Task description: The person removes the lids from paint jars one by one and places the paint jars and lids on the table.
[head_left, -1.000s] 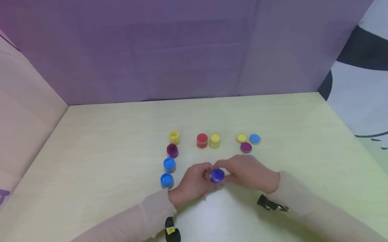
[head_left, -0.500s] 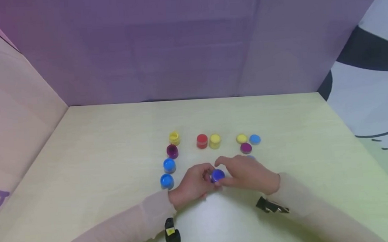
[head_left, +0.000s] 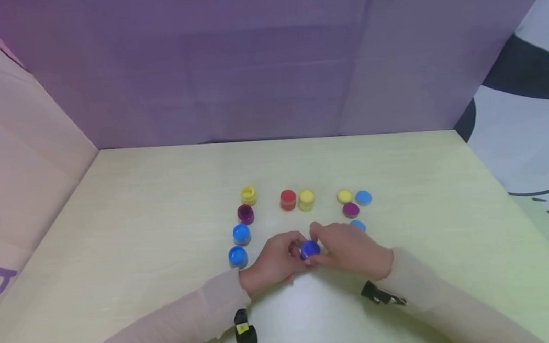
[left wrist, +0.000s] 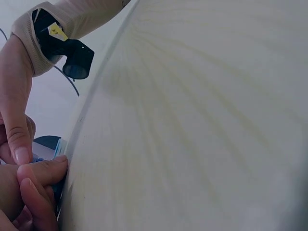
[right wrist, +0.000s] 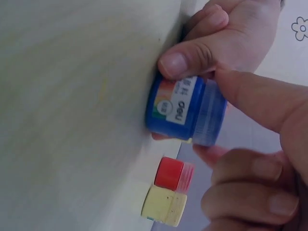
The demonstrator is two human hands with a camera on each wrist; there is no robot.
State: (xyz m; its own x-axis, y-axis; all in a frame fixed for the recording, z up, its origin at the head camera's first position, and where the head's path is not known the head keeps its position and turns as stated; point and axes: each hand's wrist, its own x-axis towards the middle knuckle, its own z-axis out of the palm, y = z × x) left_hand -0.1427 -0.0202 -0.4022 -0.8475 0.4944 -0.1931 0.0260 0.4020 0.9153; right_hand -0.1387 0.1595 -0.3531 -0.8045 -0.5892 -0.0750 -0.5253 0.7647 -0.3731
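Note:
A dark blue paint jar [right wrist: 171, 106] with a printed label stands upright on the table between my hands. My left hand [head_left: 275, 258] grips its body, the thumb against the label side in the right wrist view. My right hand [head_left: 352, 248] pinches the jar's lid [right wrist: 209, 113], with the thumb on one side and a fingertip on the opposite side. The lid sits on the jar. In the left wrist view the fingers cover nearly all of the jar.
Left of my hands is a column of uncovered jars: yellow [head_left: 248, 195], purple [head_left: 245, 214] and two blue [head_left: 241, 234]. Behind the hands stand lidded red [head_left: 288, 199] and yellow [head_left: 306, 200] jars. Loose yellow [head_left: 344, 196], purple [head_left: 351, 210] and blue [head_left: 363, 197] lids lie at the right.
My right fingers spread off the lid half a second ago and are now back around it. My left hand keeps its hold and the jar stays in place.

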